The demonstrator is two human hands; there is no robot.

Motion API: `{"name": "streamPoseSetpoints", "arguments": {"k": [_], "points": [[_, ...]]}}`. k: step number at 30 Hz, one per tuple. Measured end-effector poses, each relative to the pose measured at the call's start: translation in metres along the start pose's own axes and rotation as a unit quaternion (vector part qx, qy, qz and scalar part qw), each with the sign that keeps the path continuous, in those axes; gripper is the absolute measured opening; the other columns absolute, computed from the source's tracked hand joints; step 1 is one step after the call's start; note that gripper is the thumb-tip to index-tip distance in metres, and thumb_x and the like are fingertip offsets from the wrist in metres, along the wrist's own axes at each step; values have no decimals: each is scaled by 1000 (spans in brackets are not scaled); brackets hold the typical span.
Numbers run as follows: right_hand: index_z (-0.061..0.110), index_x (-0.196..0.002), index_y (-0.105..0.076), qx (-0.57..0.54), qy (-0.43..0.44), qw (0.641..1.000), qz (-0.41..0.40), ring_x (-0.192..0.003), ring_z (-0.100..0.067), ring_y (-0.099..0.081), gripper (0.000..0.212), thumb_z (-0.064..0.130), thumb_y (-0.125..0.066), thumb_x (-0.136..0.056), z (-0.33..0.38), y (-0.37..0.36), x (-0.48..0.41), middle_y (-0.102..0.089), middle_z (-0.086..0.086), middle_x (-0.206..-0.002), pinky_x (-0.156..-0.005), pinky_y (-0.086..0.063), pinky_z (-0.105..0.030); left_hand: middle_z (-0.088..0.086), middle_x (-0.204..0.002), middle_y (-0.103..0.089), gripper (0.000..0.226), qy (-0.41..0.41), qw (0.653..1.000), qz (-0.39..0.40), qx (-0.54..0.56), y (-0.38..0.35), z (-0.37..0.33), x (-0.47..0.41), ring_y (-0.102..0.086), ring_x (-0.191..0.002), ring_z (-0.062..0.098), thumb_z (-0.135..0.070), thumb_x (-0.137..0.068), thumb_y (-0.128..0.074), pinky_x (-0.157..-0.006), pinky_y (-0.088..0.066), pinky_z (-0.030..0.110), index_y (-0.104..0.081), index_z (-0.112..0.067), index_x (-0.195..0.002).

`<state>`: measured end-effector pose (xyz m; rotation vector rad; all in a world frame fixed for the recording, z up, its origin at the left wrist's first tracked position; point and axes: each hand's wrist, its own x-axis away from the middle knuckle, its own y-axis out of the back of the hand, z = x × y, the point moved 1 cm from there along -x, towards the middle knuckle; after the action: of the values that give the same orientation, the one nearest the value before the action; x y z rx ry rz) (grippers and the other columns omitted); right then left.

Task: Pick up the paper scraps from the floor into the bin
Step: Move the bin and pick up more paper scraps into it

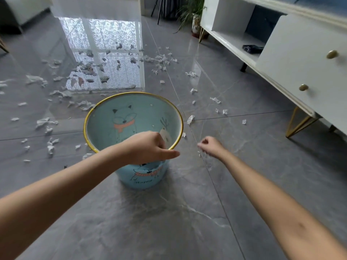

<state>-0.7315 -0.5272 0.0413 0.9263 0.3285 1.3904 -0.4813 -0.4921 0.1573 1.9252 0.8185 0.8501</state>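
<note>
A light-blue bin [105, 128] with a gold rim and a cartoon fox stands on the grey tiled floor. My left hand [150, 147] grips the bin's near rim, fingers inside and thumb outside. My right hand [210, 146] hovers low over the floor just right of the bin with its fingers curled together; it is blurred, and a tiny scrap [199, 153] lies right under it. White paper scraps are scattered around: one [190, 119] beside the bin's right side, more [215, 100] further right, a cluster [161, 58] far ahead, and several [45, 122] to the left.
A white cabinet [300, 62] on gold legs runs along the right, with a dark object [252, 48] on its open shelf. A potted plant [193, 14] and tripod legs [159, 8] stand at the back. A bright window reflection [105, 53] covers the floor ahead.
</note>
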Motion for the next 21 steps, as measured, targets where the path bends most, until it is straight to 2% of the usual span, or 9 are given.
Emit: {"name": "streamPoseSetpoints", "arguments": {"k": [1, 4, 6, 8, 14, 17, 19, 21], "points": [[12, -82, -57, 85, -21, 996, 25, -76, -23, -57, 15, 24, -57, -90, -17, -8, -2, -62, -9, -84, -65, -44, -26, 2, -51, -38, 60, -3, 1000, 0, 0, 0, 0, 0, -34, -47, 18, -67, -77, -49, -49, -28, 28, -49, -11, -56], [9, -118, -46, 298, -33, 952, 58, -112, -31, -55, 41, 42, -47, -94, -44, -29, -9, -56, -15, -123, -88, -44, -37, 2, -50, -35, 58, -7, 1000, 1, 3, -1, 1, -2, -32, -47, 18, -66, -77, -49, -49, -27, 29, -42, -13, -53], [10, -132, -33, 372, -12, 927, 45, -120, -33, -51, 50, 45, -37, -96, -42, -34, -12, -48, -15, -133, -91, -43, -41, 2, -49, -33, 58, -9, 1000, 3, 3, -1, 1, -2, -31, -47, 17, -65, -77, -50, -49, -26, 29, -39, -13, -52], [14, -135, -30, 407, 12, 913, 35, -119, -34, -52, 48, 44, -31, -98, -37, -36, -20, -50, -17, -131, -89, -43, -42, 1, -48, -33, 61, -10, 1000, 0, -1, -2, 1, -3, -31, -46, 17, -67, -76, -49, -48, -27, 29, -39, -11, -52], [12, -115, -47, 392, 110, 913, -8, -103, -37, -59, 28, 31, -33, -99, -44, -36, -41, -60, -16, -114, -78, -47, -39, 2, -49, -32, 69, -23, 999, -18, -23, -6, 4, -2, -31, -47, 17, -75, -64, -38, -46, -27, 28, -40, -6, -57], [10, -106, -52, 372, 148, 915, -49, -99, -37, -60, 25, 28, -37, -97, -54, -39, -42, -61, -13, -111, -75, -48, -40, 2, -49, -32, 66, -22, 999, -18, -23, -6, 4, -3, -31, -47, 17, -71, -67, -41, -46, -26, 28, -40, -6, -58], [9, -99, -55, 320, 126, 937, -60, -94, -37, -61, 22, 26, -41, -95, -59, -40, -44, -64, -15, -105, -72, -46, -37, 2, -50, -31, 66, -23, 999, -18, -21, -6, 4, -4, -29, -46, 17, -70, -70, -44, -47, -25, 28, -38, -6, -57], [9, -81, -54, 169, 77, 979, -81, -78, -33, -58, 19, 21, -44, -94, -54, -37, -44, -61, -19, -84, -66, -40, -34, 2, -49, -31, 65, -25, 999, -17, -16, -5, 5, -4, -29, -46, 17, -69, -72, -45, -47, -25, 28, -37, -7, -55]]}}
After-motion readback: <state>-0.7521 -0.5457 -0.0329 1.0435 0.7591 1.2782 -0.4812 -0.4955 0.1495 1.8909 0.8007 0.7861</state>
